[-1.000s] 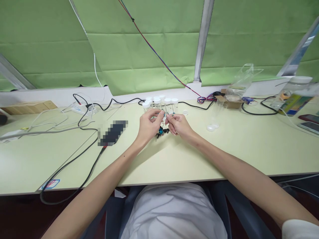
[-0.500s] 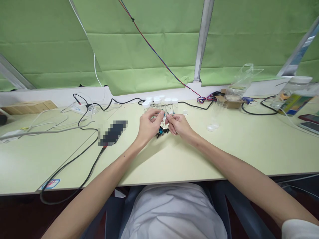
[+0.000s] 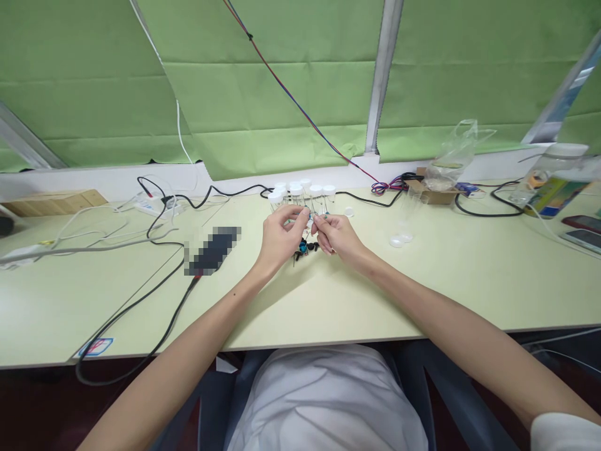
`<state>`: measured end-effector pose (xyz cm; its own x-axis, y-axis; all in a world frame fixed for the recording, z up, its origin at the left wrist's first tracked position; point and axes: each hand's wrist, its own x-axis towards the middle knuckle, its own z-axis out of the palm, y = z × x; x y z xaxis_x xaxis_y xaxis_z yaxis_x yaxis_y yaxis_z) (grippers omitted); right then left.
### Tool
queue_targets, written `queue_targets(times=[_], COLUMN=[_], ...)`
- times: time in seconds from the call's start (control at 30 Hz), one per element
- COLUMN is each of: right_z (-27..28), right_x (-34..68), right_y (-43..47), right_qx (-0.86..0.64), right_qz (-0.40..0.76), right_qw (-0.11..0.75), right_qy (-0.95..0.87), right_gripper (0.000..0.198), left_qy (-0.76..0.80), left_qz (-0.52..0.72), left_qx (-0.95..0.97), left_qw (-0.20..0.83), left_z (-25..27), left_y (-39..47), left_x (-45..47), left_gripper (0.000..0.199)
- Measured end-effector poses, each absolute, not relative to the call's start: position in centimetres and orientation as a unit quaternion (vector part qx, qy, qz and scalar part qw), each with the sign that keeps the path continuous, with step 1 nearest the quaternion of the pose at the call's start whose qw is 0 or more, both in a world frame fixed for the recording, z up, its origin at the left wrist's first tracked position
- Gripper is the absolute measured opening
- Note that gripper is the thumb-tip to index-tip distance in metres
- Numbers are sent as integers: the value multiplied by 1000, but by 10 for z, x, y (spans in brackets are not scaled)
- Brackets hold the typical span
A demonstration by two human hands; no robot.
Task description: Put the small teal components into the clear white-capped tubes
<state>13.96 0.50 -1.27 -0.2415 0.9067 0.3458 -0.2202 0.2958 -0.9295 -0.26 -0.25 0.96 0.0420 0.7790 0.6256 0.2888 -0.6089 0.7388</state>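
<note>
My left hand (image 3: 283, 235) and my right hand (image 3: 340, 235) meet above the middle of the table, thumbs and fingertips pinched close together. Between them is something small with a bit of blue and thin wire-like ends, too small to name and mostly covered by the fingers. Just below the hands, a little pile of black and blue small parts (image 3: 305, 247) lies on the table. Right behind them stands a cluster of clear tubes with white caps (image 3: 295, 189), several holding thin dark pieces. One loose white cap (image 3: 349, 212) rests to the right of the cluster.
A phone-like dark device (image 3: 213, 250), blurred out, lies left on a black cable (image 3: 176, 313). Two clear tubes (image 3: 407, 216) stand at right. Behind them are a cardboard box (image 3: 436, 195) with a plastic bag and a large jar (image 3: 554, 169). A wooden block (image 3: 56, 202) sits far left.
</note>
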Motion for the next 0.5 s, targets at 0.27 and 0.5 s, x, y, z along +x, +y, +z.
queue_targets(times=[0.27,0.5], right_z=[-12,-7], right_x=[141,145], right_y=[5,5], right_qx=[-273,-276], right_qz=[518,618], right_qw=[552,527], right_qy=[-595,-513], right_gripper=[54,43], left_qy=[382,350], left_qz=[577,565], left_qx=[685,697], left_qw=[229,270], left_z=[6,8], left_y=[-1,1], left_x=[-5,-8], left_gripper=[29,26])
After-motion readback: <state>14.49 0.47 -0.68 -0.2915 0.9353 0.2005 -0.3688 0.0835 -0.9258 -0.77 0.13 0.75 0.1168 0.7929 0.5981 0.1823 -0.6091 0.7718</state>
